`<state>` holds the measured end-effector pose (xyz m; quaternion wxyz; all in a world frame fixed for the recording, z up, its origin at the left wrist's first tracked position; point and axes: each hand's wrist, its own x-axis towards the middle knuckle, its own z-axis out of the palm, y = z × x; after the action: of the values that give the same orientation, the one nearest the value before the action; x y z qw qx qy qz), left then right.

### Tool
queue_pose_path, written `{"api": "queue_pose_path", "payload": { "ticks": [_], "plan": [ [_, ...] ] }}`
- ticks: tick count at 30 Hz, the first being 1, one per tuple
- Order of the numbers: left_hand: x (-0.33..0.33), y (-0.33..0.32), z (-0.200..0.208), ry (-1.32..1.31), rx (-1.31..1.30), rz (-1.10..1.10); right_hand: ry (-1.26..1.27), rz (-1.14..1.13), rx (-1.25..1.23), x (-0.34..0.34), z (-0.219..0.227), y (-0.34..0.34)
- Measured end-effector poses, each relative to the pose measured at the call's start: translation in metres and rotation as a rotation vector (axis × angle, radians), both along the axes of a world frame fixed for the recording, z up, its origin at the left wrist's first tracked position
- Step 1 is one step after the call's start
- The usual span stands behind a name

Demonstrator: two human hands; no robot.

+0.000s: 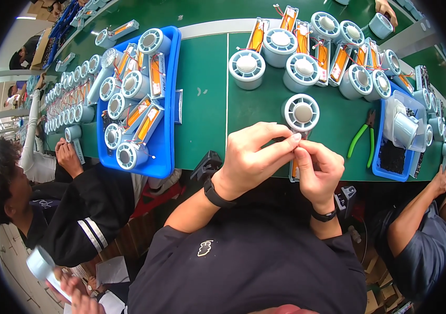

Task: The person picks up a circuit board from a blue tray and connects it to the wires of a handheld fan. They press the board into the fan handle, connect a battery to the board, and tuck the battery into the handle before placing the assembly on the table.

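My left hand (257, 154) and my right hand (320, 170) meet fingertip to fingertip above the green table's near edge. Both are closed in a pinch; whatever lies between the fingers is too small and covered to name. Right behind them stands a light blue handheld fan unit (302, 112), its round slotted head facing up with a grey centre. Its handle runs under my hands, and a bit of an orange part (294, 170) shows below. Green-handled cutters (364, 137) lie to the right of my right hand.
Several open fan units with orange batteries and red wires (302, 70) crowd the table's far side. A blue tray (174, 104) of similar units stands left. At right, a blue bin (377, 166) holds a clear container and small black parts. Co-workers sit on both sides.
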<state>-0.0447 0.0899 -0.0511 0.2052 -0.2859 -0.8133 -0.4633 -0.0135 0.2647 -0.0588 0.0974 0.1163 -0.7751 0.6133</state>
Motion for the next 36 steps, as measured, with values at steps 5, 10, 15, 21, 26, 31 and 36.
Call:
{"api": "queue_pose_path", "payload": {
  "ticks": [5, 10, 15, 21, 26, 31, 36],
  "plan": [
    [-0.001, -0.006, 0.012, 0.062, -0.062, 0.049, -0.145, -0.122, -0.28, -0.001, 0.008, 0.005],
    [0.006, -0.012, 0.016, -0.011, -0.165, 0.085, -0.442, -0.157, -0.081, -0.016, 0.003, 0.011],
    [0.005, -0.014, 0.021, -0.066, -0.227, 0.074, -0.276, -0.205, -0.151, -0.012, -0.006, 0.015],
    [0.008, -0.01, 0.018, -0.335, -0.023, -0.036, 0.007, 0.068, -0.04, -0.017, 0.008, 0.019],
    [0.011, -0.009, 0.025, -0.519, 0.172, -0.12, -0.092, 0.164, -0.018, -0.015, 0.012, 0.019],
    [0.005, -0.011, 0.021, -0.506, 0.163, -0.161, -0.245, 0.149, -0.234, -0.015, 0.005, 0.015],
    [0.003, -0.01, 0.019, -0.421, 0.095, -0.152, -0.169, 0.112, -0.146, -0.016, 0.014, 0.009]
  ]
}}
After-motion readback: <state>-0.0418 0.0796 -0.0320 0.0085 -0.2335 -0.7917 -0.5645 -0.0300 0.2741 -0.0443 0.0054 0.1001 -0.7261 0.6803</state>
